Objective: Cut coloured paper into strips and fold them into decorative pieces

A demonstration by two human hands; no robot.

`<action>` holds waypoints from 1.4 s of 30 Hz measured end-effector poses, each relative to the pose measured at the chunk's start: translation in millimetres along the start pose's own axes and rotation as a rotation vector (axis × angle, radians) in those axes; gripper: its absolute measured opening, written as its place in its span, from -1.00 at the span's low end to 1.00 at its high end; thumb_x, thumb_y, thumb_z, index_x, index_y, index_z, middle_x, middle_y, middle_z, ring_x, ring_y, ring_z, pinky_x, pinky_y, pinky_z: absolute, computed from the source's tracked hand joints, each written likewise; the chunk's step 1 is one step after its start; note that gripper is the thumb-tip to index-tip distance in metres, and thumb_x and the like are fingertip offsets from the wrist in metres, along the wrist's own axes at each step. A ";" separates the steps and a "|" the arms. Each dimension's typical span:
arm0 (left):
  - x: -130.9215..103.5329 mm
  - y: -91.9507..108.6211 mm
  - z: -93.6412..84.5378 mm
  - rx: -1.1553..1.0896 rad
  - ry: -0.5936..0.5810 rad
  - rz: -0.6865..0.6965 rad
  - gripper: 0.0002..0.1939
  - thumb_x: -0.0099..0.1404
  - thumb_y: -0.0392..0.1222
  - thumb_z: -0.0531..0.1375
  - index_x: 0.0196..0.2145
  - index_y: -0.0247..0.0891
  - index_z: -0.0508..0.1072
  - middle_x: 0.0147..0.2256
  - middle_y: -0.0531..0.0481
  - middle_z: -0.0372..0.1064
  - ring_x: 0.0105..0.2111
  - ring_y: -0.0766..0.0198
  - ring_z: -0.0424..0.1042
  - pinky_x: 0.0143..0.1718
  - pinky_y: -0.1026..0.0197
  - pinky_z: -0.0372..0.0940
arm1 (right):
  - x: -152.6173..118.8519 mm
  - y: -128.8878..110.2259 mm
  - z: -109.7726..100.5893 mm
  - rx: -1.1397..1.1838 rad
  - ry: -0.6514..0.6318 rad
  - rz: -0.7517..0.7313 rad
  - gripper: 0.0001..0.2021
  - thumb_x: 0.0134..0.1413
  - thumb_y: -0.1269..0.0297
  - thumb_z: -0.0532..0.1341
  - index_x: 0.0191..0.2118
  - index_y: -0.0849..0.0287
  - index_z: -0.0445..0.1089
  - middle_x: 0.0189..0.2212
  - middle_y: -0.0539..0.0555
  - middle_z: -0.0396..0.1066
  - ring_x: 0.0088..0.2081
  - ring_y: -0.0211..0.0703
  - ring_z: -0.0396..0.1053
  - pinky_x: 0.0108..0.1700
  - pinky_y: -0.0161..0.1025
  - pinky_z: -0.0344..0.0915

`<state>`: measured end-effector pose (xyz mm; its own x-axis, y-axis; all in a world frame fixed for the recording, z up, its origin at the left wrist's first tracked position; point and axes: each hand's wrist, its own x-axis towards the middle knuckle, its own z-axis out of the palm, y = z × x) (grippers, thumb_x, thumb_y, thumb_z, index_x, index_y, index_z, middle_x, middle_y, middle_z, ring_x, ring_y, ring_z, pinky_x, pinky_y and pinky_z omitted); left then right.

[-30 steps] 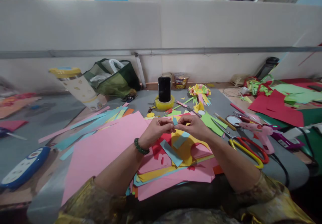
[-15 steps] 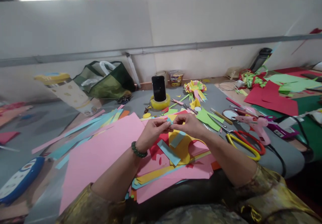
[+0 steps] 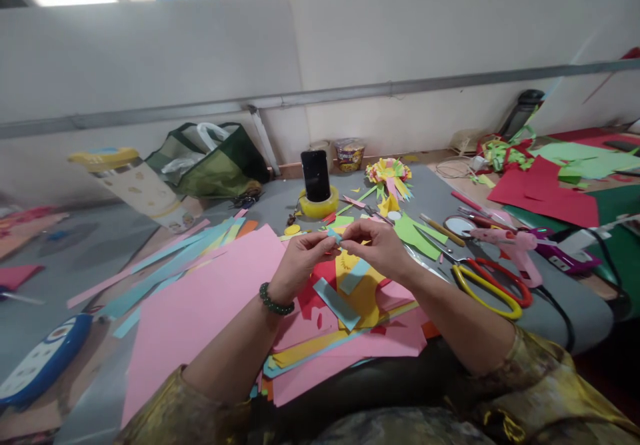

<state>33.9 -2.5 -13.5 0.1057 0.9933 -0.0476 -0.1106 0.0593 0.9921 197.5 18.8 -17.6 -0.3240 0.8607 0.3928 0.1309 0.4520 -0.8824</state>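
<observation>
Held upright a second ago, the small blue paper piece (image 3: 334,235) now leans lower toward the left hand (image 3: 304,262), showing less of itself. Farthest to the left hand's left, a blue-and-white object (image 3: 47,358) rests on the counter (image 3: 280,198). Beyond the left hand on that side, a yellow-lidded tumbler (image 3: 145,195) tilts in view, with a green bag (image 3: 220,165) behind it to its right. Nearer, blue paper strips (image 3: 130,292) lie beside a large pink sheet (image 3: 200,318), which reaches toward the left forearm.

The left hand, a green bead bracelet (image 3: 273,306) at its wrist, pinches the blue piece with thumb and forefinger almost together. Ahead of it, a phone (image 3: 316,175) leans upright on a yellow tape roll (image 3: 320,209). Just below both hands, two blue pieces lie across a yellow sheet (image 3: 367,308) on stacked paper.

The right hand (image 3: 377,248) pinches the same piece, its thumb and forefinger nearly closed. Past it stands a paper flower (image 3: 387,172); to its right lie scissors (image 3: 464,259), then a pink glue gun (image 3: 525,258), with red paper (image 3: 543,198) farther back.
</observation>
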 end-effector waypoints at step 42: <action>-2.8 -1.8 1.3 0.073 -0.082 0.082 -0.63 -0.06 0.03 0.41 -0.42 -0.26 0.43 -0.49 0.09 0.39 -0.49 0.36 0.41 -0.43 0.32 0.34 | -1.6 0.1 3.0 0.042 0.027 0.001 -0.90 -0.06 0.33 0.20 -0.41 0.16 0.47 -0.47 0.00 0.51 -0.45 -0.27 0.41 -0.42 -0.33 0.32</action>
<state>35.1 -5.5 -15.0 0.1801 0.9828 0.0408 -0.0500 -0.0323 0.9982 195.2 16.8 -19.1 -0.2984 0.8676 0.3978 0.0918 0.4410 -0.8928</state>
